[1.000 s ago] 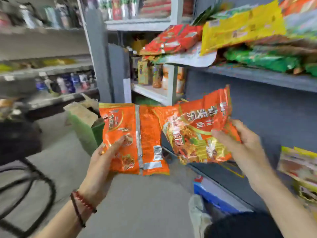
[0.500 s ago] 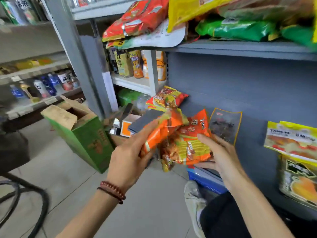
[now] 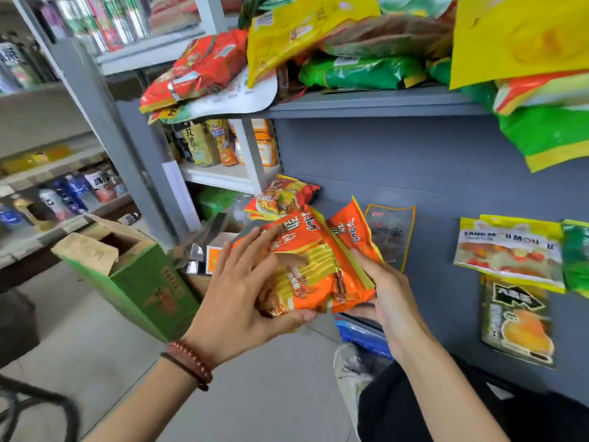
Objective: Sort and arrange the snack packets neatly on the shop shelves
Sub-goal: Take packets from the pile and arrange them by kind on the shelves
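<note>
- The left hand [image 3: 242, 291] lies spread over the orange packets [image 3: 318, 266], thumb beneath; the right hand [image 3: 385, 291] grips their right edge, below the shelf [image 3: 366, 102].
- Squaring their edges first should let them stack flat.

Grey shelf [image 3: 366, 103] bears heaped snack packets [image 3: 360, 71], seemingly jumbled.

Orange packets [image 3: 315, 269] were glossy plastic film, crinkled, with glare on the creases; yellow packet [image 3: 306, 23] and green packet [image 3: 360, 71] on the shelf [image 3: 366, 105] had the same shiny film; shelf looked like grey painted metal, matt and smooth; back panel [image 3: 430, 173] matt grey too; box [image 3: 149, 282] was cardboard, printed green outside, raw brown and rough on the flaps; bracelet [image 3: 191, 366] was polished reddish beads; floor [image 3: 271, 378] pale, smooth, faint sheen.
</note>
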